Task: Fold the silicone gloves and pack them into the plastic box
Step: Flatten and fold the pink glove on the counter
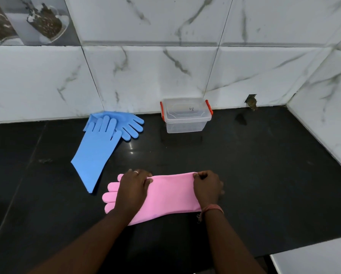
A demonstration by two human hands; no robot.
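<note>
A pink silicone glove [169,194] lies flat across the black counter [264,175], fingers pointing left. My left hand [133,191] presses on its palm part and pinches the far edge. My right hand [207,187] grips the cuff end at the far corner. Two blue silicone gloves [98,147] lie overlapped at the back left, one long and flat, the other with its fingers [131,124] spread near the wall. The clear plastic box [185,117] with red latches stands against the wall, its lid on.
White marble wall tiles [165,66] run behind the counter and along the right side. A small hole in the wall [251,101] sits right of the box. A white surface [314,258] shows below the counter's front right edge.
</note>
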